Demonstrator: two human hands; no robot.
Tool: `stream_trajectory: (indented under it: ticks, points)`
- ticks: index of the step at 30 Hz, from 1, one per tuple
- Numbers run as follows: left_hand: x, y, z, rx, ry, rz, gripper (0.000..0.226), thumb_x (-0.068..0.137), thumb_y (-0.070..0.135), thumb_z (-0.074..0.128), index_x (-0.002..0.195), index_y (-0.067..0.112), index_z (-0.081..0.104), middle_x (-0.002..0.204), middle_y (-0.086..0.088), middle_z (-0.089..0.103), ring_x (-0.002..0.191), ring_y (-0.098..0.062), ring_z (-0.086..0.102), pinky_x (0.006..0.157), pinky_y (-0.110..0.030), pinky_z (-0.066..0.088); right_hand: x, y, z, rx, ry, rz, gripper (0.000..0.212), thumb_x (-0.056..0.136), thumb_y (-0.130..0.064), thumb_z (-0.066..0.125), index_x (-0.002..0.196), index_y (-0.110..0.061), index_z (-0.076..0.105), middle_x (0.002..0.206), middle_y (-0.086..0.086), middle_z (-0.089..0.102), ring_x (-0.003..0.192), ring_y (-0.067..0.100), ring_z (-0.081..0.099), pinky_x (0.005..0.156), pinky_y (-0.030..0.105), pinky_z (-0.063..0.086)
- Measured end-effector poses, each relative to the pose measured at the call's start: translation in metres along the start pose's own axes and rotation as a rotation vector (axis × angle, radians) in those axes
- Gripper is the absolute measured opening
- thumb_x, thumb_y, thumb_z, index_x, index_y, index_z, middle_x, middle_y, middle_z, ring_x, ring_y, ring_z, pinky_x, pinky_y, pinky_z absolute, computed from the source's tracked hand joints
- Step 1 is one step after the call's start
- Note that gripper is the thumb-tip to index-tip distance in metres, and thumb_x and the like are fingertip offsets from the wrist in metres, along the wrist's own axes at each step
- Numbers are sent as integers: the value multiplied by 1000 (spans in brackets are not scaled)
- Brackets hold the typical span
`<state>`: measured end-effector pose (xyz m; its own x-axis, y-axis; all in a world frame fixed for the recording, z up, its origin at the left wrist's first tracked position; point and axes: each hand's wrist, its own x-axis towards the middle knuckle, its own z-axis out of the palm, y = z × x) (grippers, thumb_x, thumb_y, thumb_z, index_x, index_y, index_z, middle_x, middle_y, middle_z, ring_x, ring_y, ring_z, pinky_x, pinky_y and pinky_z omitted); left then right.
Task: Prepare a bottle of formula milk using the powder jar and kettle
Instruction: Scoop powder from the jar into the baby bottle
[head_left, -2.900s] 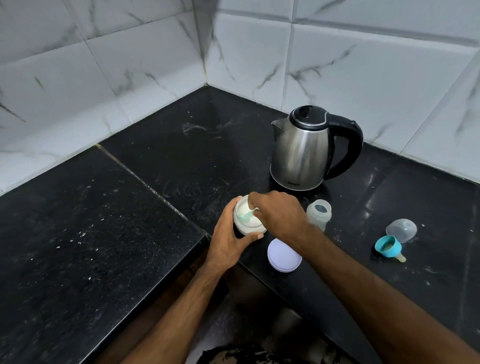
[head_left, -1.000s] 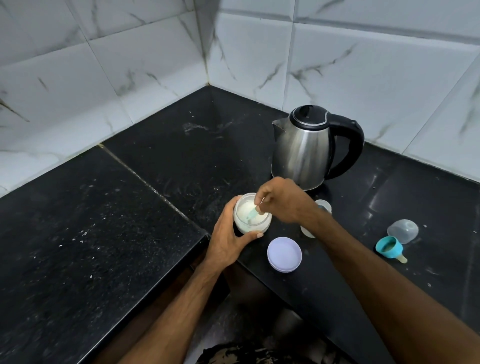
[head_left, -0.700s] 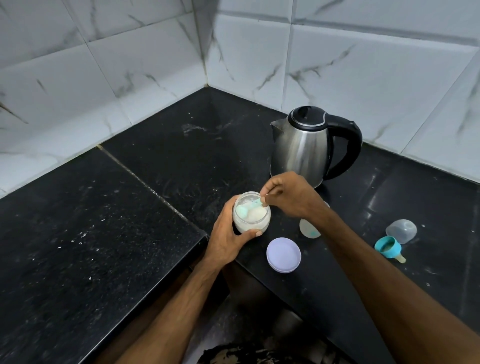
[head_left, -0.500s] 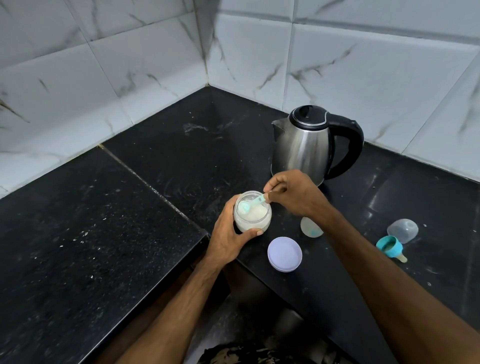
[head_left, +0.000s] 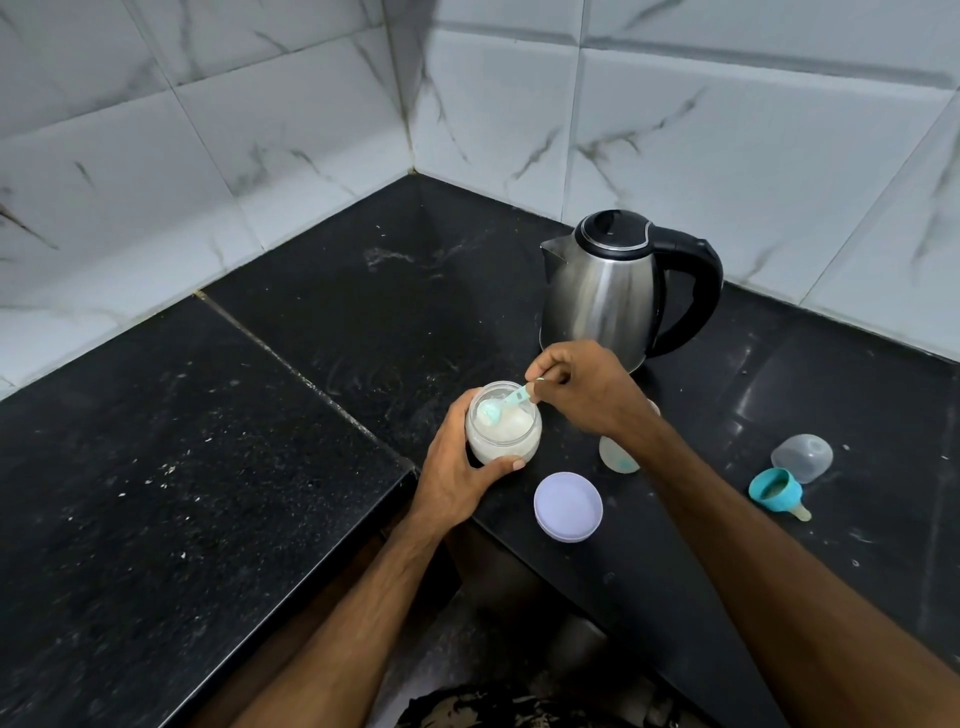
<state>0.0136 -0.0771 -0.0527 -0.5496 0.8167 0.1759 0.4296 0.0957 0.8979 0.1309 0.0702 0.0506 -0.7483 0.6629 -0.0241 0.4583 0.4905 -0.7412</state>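
Powder jar (head_left: 503, 432) open on the worktop (head_left: 311, 364), lid (head_left: 568, 505) beside it. Left hand (head_left: 457, 467) grips the jar; right hand (head_left: 582, 392) pinches the scoop (head_left: 506, 404), its bowl over the powder. Bottle (head_left: 615, 460) uncapped behind the right wrist, teat (head_left: 776, 491) set aside. Judged: scooping in hand; kettle (head_left: 605, 291) untouched; water, capping left.

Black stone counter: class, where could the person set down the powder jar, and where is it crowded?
Bare room: the left slab, left of the seam, and the corner stretch between the tiled walls and the steel kettle. Crowded: the strip from the glass powder jar past the round lilac lid and clear baby bottle to the teal teat ring and clear cap.
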Motion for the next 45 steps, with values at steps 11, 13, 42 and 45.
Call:
stream_trajectory:
  ticks: [11,13,42,45]
  points:
    - [-3,-1,3,-8,-3,0,89,70,24,89,144,26,39,141,11,54,130,-11,52,108,-42,45,-9,-26,23,-566,-35,-196,17,94,-21,57,110,-22,65,103,5,69,92,25,63,70,31,43]
    - [-4,0,3,-11,-3,-6,90,71,22,89,144,28,39,140,11,55,130,-11,53,108,-41,46,-9,-29,30,-664,-88,-240,26,95,-23,58,121,-19,61,112,7,68,98,26,64,74,33,45]
    - [7,-1,-2,9,-22,-15,86,67,27,88,133,49,37,136,21,54,130,-6,51,109,-41,44,1,2,-6,66,-26,58,7,82,-6,72,82,-13,72,76,-2,75,75,4,71,75,20,53]
    - [9,-1,-3,9,-28,-24,86,67,30,87,133,49,37,136,19,55,130,-7,51,109,-42,44,2,3,-7,66,-12,53,7,85,-8,71,83,-15,71,78,0,76,75,5,71,75,20,54]
